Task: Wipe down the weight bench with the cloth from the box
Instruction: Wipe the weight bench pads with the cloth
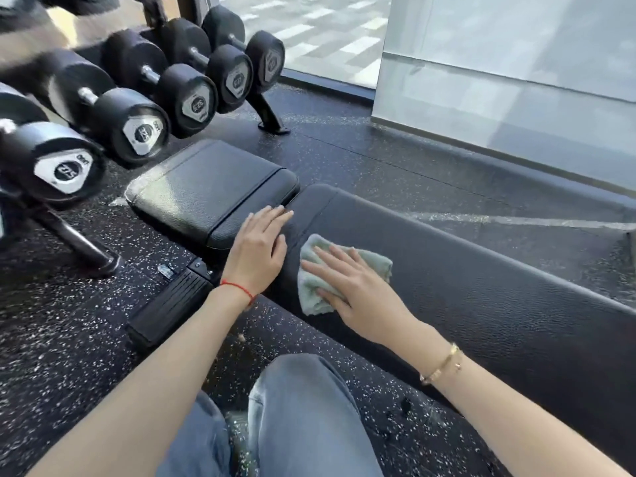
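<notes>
The weight bench (481, 304), padded in black textured vinyl, runs across the middle of a gym floor from its short seat pad (210, 187) at the left to its long back pad at the right, with a narrow gap between the two. At far left a rack (86, 246) carries a row of black dumbbells (137, 129) with silver end plates, its angled foot planted on the speckled rubber floor (69, 339) just beside the seat pad. Below the seat pad, part of the bench's black frame (172, 304) shows. The person's left hand (256, 249), a red string around its wrist, rests flat with fingers straight at the near end of the back pad, fingertips reaching the gap, gripping nothing. Just to its right lies the pale green cloth (313, 290), bunched on the back pad near that same end. The right hand (358, 290), a gold bracelet on its wrist, presses down on the cloth with fingers spread and straight, palm covering much of it, not curled around it. Knees in blue jeans (303, 407) fill the lower foreground. Beyond the bench, at upper right, a frosted glass wall (516, 80) meets the floor in bright daylight.
</notes>
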Tool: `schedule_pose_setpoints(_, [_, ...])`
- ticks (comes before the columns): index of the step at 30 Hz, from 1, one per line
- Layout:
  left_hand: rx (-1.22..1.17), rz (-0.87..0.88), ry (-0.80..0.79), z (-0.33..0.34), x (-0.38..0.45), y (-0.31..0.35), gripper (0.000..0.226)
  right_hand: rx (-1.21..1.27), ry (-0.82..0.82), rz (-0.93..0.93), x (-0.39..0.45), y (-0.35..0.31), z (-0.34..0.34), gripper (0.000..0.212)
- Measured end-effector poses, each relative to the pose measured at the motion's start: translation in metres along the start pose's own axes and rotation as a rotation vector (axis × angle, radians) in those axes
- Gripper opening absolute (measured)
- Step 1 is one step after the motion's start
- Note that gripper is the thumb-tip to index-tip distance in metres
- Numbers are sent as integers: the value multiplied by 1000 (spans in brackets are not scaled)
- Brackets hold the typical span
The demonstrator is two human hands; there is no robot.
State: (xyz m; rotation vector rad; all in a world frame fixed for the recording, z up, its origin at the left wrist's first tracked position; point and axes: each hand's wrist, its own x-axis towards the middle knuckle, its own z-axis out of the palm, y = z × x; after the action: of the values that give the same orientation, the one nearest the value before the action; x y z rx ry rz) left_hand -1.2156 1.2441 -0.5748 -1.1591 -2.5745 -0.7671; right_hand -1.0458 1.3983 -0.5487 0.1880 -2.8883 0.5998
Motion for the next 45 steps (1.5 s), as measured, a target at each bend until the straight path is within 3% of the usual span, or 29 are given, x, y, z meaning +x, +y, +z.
schedule_pose_setpoints(3, [-4, -12, -72, 2, 0, -4, 56, 28, 28, 42, -9, 27, -14, 46])
schedule_pose_setpoints(8, [30, -34, -68, 3, 4, -5, 53, -52, 115, 262, 73, 71, -14, 44])
schedule_pose_setpoints(11, [78, -8, -17, 3, 3, -5, 49, -54, 119, 233, 102, 57, 2, 44])
schedule_pose_setpoints(17, [103, -81, -54, -5, 0, -7, 54, 32, 62, 19, 45, 21, 7, 43])
schedule_pose_setpoints(27, [293, 64, -247, -45, 7, -85, 58, -83, 147, 299, 163, 56, 20, 39])
schedule_pose_setpoints(32, [257, 114, -194, -35, 4, -95, 54, 15, 80, 48, 103, -14, 32, 42])
schedule_pose_setpoints(35, [242, 114, -169, -32, 2, -97, 53, 57, 8, -19, 72, -17, 22, 44])
schedule_pose_setpoints(42, [222, 81, -176, -33, 1, -95, 54, -64, 146, 329, 164, 57, 9, 40])
schedule_pose_setpoints(45, [220, 84, -180, -32, 1, -96, 55, -63, 145, 272, 166, 28, 25, 40])
